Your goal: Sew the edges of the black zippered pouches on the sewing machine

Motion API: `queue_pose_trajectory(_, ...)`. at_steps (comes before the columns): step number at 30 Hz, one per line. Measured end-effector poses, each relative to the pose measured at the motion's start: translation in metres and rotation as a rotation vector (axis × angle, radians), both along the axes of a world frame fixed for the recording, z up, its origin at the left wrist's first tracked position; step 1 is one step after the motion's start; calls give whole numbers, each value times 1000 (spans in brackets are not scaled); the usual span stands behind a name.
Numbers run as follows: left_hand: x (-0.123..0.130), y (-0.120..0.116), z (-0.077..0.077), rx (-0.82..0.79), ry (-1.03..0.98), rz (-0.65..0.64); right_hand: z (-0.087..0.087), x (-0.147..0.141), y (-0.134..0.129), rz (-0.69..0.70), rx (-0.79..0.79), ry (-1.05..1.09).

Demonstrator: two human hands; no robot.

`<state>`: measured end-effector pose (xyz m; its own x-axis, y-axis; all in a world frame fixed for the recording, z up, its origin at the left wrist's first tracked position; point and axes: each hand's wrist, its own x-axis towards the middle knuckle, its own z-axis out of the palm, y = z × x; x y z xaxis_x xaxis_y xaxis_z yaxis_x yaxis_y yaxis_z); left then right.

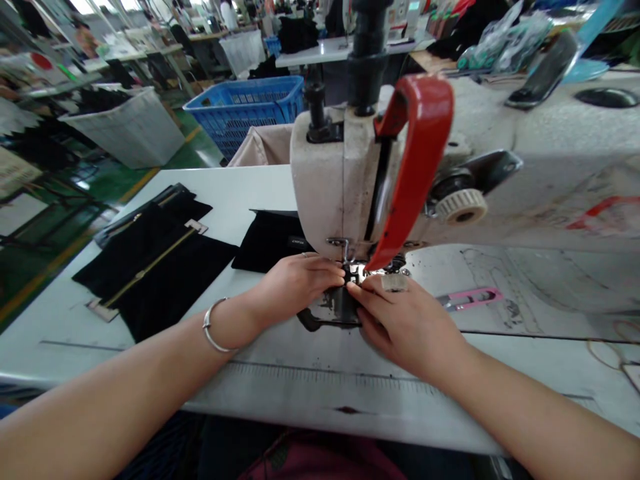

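Black strip [345,307] lies on the sewing machine [320,193], just by the presser foot [356,273]. The left hand [300,285] and right hand [403,320] have their fingers bunched close together at its far end; it is hard to tell if they pinch it. Pink snips [477,298] lie to the right. Black cloth [183,280] with a gold zipper [143,273] lies left on the white table [240,183].

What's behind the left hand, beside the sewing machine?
A black fabric piece with a small label. Its right side cannot be seen: the sewing machine and left hand cover it.
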<state>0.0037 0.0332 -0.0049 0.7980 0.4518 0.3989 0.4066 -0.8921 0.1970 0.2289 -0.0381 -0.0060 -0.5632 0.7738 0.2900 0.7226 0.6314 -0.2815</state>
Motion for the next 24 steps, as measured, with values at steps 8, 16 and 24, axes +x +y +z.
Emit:
queue_pose_trajectory(8,-1,14,-12,14,-33,101,-4,1,1,-13,-42,-12)
queue_pose_trajectory(16,-1,13,-13,-1,-26,126,-4,0,1,-20,-50,-14)
queue_pose_trajectory(24,1,14,-15,5,-48,143,-4,0,1,-24,-43,-5)
